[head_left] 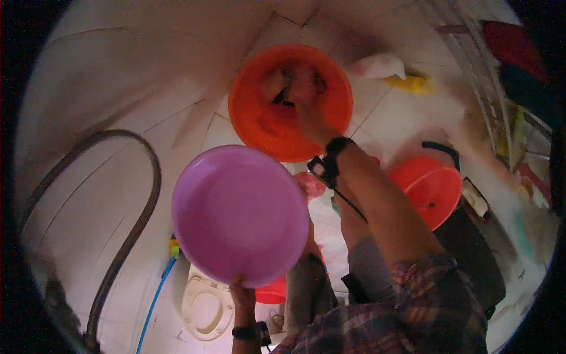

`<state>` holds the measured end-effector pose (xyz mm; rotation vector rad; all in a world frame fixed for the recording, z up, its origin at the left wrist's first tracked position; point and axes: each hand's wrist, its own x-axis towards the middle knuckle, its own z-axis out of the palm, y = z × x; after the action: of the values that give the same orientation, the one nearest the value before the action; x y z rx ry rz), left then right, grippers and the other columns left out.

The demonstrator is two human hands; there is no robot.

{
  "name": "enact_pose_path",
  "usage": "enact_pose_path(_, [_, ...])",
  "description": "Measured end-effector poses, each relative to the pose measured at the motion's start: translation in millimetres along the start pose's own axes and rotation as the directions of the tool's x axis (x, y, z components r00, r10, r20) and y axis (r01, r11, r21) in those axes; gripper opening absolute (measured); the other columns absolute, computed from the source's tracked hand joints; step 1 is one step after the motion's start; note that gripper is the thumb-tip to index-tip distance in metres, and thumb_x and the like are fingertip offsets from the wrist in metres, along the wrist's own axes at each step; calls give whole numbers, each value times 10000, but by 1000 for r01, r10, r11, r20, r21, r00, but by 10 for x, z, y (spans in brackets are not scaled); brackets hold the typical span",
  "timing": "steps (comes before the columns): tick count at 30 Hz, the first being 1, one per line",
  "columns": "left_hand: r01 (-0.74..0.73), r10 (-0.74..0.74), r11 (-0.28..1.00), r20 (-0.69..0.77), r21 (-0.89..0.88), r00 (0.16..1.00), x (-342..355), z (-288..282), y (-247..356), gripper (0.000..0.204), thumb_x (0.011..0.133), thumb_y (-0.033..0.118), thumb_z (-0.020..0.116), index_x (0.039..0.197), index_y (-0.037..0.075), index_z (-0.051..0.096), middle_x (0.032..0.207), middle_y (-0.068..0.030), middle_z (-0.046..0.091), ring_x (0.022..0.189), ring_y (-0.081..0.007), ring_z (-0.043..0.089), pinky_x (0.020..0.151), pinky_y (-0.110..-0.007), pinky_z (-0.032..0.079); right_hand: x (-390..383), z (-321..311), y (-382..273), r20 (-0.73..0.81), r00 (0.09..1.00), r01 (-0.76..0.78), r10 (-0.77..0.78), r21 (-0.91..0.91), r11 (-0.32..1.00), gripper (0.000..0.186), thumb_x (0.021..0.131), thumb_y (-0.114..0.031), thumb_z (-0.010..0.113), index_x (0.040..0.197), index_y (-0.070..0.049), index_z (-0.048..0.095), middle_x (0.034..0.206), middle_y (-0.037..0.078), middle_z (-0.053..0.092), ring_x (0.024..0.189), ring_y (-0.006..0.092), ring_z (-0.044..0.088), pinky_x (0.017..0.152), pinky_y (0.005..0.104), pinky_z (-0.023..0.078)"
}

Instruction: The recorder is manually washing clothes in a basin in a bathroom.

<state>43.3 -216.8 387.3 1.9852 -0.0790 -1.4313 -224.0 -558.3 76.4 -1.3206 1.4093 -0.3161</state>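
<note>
Purple basin (pixel 242 206) beyond left hand (pixel 242 292) clamping it; right hand's (pixel 303 89) grip unclear.

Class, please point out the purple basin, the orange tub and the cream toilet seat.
Purple basin (pixel 242 206): head view, on its bare inside bottom.
Orange tub (pixel 246 112): head view, on its inner wall, left side.
Cream toilet seat (pixel 207 287): head view, on the ring's upper part.

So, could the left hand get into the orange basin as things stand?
Probably not: the left hand is holding the purple basin, which sits between it and the orange basin.
</note>
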Motion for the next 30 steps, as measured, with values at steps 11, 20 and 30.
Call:
enact_pose_path(11, [154,-236,942,-265,-297,935,124,491,151,582,766,208,516,1296,36,346,1255,-151,429,1137,-333,429,985,-465,335,1631,541,712,-38,999,-27,15,-326,945,482,820,-276,561,1248,-109,413,1095,108,539,936,223,534,810,331,423])
enact_pose_path(20, [104,-164,944,-172,-313,971,43,221,196,540,769,216,528,1254,20,395,1207,-135,476,1108,-300,451,983,-446,333,672,111,106,-14,998,58,-60,-85,995,503,810,-259,573,1261,-115,404,1143,118,518,1010,229,511,874,335,405])
enact_pose_path(30, [-64,64,998,-16,-23,998,12,484,341,471,833,333,527,1180,21,461,1152,-115,513,1037,-272,500,856,-410,443,-679,-715,-1088,5,973,196,-232,522,830,566,810,-296,611,1304,-155,373,1255,134,453,1127,208,476,936,355,401])
